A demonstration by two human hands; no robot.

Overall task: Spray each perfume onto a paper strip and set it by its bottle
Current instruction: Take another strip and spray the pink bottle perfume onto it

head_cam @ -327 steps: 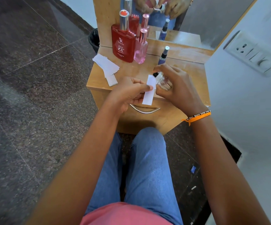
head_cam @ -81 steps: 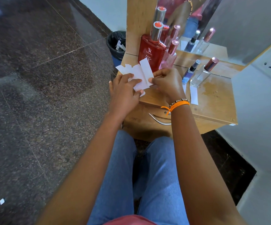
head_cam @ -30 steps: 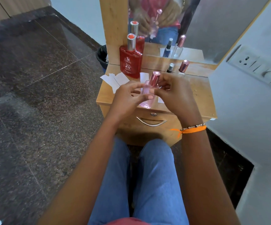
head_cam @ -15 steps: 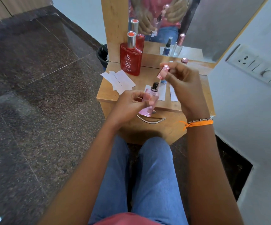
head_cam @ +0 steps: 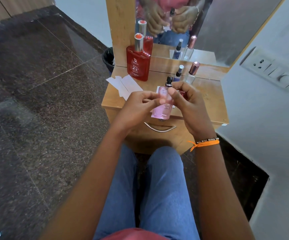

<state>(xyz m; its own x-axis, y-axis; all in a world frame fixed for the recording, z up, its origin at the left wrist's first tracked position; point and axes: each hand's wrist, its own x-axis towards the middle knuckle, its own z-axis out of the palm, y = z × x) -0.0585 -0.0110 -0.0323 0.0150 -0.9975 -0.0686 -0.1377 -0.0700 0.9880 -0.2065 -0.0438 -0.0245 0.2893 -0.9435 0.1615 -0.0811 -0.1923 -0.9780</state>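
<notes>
Now both hands hold things: left hand point(head_cam: 136, 105) and right hand point(head_cam: 187, 101) grip the uncapped pink glass perfume bottle point(head_cam: 163, 103); aim its black nozzle point(head_cam: 169, 80) squarely at a white paper strip point(head_cam: 123, 84) before pressing.

Perfume bottle point(head_cam: 163, 104): pale pink, black sprayer. Tall bottle point(head_cam: 137, 64): red, silver cap. Paper strips point(head_cam: 124, 84): white. Table point(head_cam: 209, 99): light wood. Floor point(head_cam: 36, 84): dark speckled.

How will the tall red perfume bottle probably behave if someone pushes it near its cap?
The red perfume bottle stands upright, tall on a narrow base, so it may tip rather than slide. It looks like glass, nearly full: probably heavy and breakable. Its glossy sides could be slippery.
</notes>
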